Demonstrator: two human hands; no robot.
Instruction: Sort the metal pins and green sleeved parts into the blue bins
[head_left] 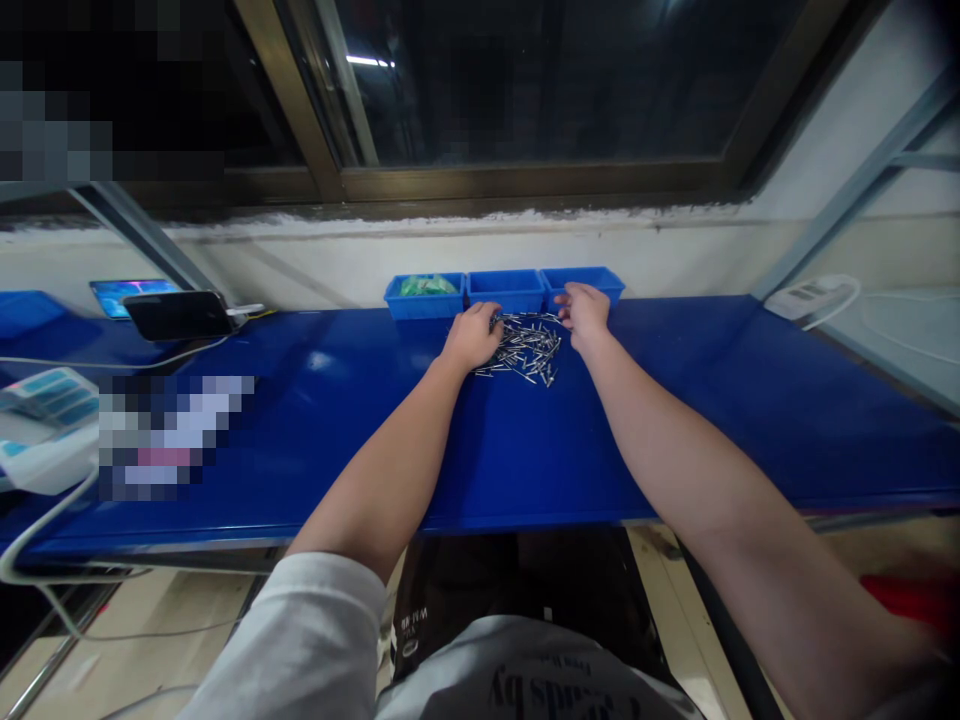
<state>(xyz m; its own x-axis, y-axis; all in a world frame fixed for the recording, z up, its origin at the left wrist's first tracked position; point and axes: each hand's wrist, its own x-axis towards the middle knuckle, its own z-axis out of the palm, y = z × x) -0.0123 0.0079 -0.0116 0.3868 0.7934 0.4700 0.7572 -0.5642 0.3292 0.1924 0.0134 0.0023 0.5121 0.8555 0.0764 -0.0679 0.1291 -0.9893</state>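
Note:
A loose pile of thin, silver metal pins [527,352] lies on the blue table; their exact kind is too small to tell. At the pile's left edge rests my left hand [474,338], its fingers curled with some pins showing at the fingertips. My right hand [586,313] is over the back right of the pile, fingers bent together in a pinch. A pin end appears at its fingertips, though the grip is partly hidden. Just behind the hands stand an open blue bin [506,292] and a right-hand blue bin [611,285], which my right hand partly covers.
The left blue bin [426,306] holds green-and-clear plastic packets [427,286]. On the blue table [337,450], a black phone [178,315] leans at the left, with cables nearby. A white device [49,430] stands at the left edge, and a power strip [808,297] lies back right.

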